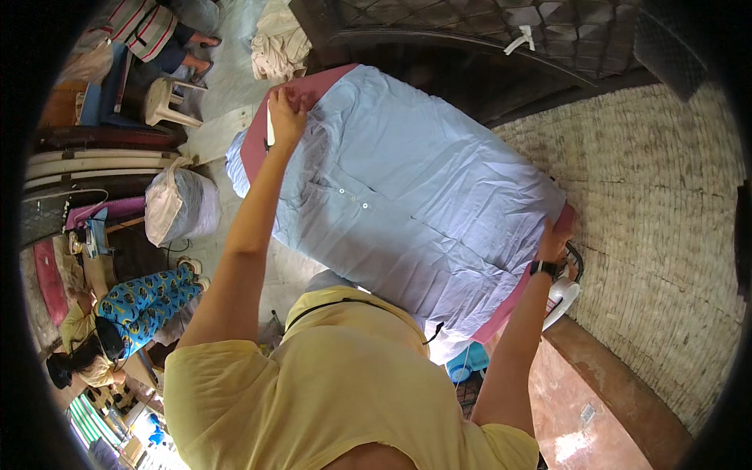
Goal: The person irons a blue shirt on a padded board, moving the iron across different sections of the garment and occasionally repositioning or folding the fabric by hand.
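Observation:
A light blue shirt (pixel 439 180) with a short buttoned placket lies spread over a padded board with a dark red cover (pixel 254 145). My left hand (pixel 288 117) rests at the far left end of the board, beside the shirt's edge. Its fingers are bent but apart on the red cover, and a narrow white thing (pixel 271 129) shows next to the palm. At the board's right end my right hand (pixel 554 240) is closed on the edge of the shirt. Fine wrinkles run through the cloth near that hand. Part of its fingers is hidden.
A white iron (pixel 561 301) with a dark cord stands just beyond my right wrist. Left of the board are a bulging white sack (pixel 180 205), a plastic stool (pixel 168 102) and a seated person (pixel 145 309). Another person's legs (pixel 184 59) show at the upper left.

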Available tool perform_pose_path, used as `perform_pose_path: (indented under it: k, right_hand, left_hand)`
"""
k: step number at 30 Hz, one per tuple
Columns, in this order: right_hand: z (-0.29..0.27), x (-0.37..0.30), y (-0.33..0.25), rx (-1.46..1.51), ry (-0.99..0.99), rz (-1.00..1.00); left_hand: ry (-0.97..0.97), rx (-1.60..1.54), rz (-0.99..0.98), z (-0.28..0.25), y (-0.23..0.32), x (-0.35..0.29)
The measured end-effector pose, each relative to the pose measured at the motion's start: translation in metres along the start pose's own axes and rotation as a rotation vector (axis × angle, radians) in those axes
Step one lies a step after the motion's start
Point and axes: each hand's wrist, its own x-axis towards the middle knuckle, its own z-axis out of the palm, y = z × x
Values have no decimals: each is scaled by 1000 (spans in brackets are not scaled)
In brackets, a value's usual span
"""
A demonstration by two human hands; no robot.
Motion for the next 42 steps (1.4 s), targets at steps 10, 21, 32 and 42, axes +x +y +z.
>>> perform_pose_path:
  k: [10, 21, 32, 42]
  right_hand:
    - [-30, -117, 80, -148, -90, -170]
    - [-21, -180, 64, -284, 132, -200]
    - [-8, -160, 108, 26, 121, -143]
    - [-23, -184, 127, 44, -65, 129]
  left_hand:
    - [-191, -77, -116, -19, -26, -31]
    - [-191, 149, -258, -51, -100, -94]
    - [-83, 26, 74, -65, -125, -44]
    - [-337, 81, 84, -104, -61, -164]
